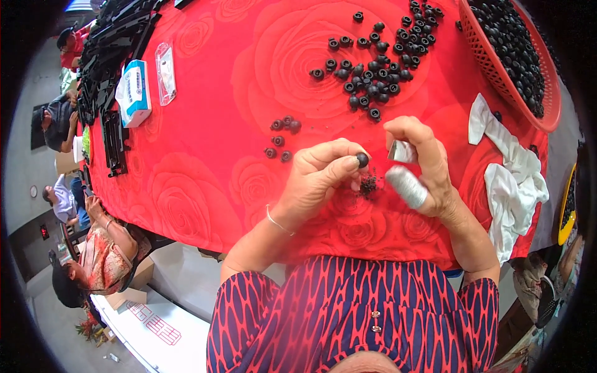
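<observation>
left hand (324, 173) pinches a round black knob (362, 160), loose knobs (393, 79) at its twelve, red basket (493, 73) at two; right hand (431, 166), grip unclear.

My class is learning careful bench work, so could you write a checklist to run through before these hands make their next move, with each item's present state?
1. Round black piece pinched in the left hand: ok, between thumb and finger.
2. Right hand apart from that piece: ok, a gap shows.
3. Right thumb covered: ok, a silvery-grey wrap is on it.
4. Grey thing at the right fingers identified: cannot tell whether it is a wrap or a tool.
5. Cloth by the hands free of debris: not ok, dark crumbs lie there.
6. Small group of pieces apart from the larger scatter: ok.
</observation>
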The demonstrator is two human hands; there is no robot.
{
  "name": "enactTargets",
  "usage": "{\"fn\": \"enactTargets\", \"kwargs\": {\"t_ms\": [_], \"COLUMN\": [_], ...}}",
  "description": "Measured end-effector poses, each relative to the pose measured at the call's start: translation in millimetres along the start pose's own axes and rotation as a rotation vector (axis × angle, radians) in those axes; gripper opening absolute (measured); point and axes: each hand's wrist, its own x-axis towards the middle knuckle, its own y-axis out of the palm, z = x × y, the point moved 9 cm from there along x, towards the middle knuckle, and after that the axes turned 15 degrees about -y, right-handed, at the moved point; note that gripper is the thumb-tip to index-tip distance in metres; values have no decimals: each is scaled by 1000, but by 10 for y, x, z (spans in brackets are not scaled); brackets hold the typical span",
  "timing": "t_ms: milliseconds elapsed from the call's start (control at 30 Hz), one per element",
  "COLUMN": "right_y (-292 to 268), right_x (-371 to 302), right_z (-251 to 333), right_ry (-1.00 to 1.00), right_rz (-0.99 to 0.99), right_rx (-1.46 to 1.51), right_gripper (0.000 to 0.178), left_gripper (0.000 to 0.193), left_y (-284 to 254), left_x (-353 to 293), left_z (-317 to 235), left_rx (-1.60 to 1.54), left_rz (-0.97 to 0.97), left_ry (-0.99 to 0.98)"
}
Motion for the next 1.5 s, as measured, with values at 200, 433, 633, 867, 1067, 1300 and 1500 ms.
{"fn": "enactTargets", "kwargs": {"t_ms": [200, 433, 633, 867, 1067, 1300, 1500], "right_y": [92, 116, 123, 126, 137, 122, 133], "right_x": [-47, -40, -45, -40, -41, -19, -26], "right_z": [-149, -148, -151, -145, -150, -148, -163], "right_ry": [164, 137, 134, 124, 139, 128, 119], "right_rz": [91, 91, 107, 109, 130, 144, 168], "right_rx": [114, 93, 91, 90, 113, 140, 205], "right_gripper": [34, 34, 34, 32, 31, 29, 32], "left_gripper": [16, 24, 18, 19, 19, 18, 18], "left_y": [8, -31, 4, -16, -17, 0, -33], "left_x": [9, 18, 32, 42, 34, 42, 55], "left_z": [-15, -2, 29, 42, 41, 42, 120], "left_rx": [23, 58, 10, 30, 63, 71, 16], "left_rz": [29, -18, 3, -14, -24, 5, 35], "left_ry": [8, 14, -27, -41, -58, -61, -125]}}
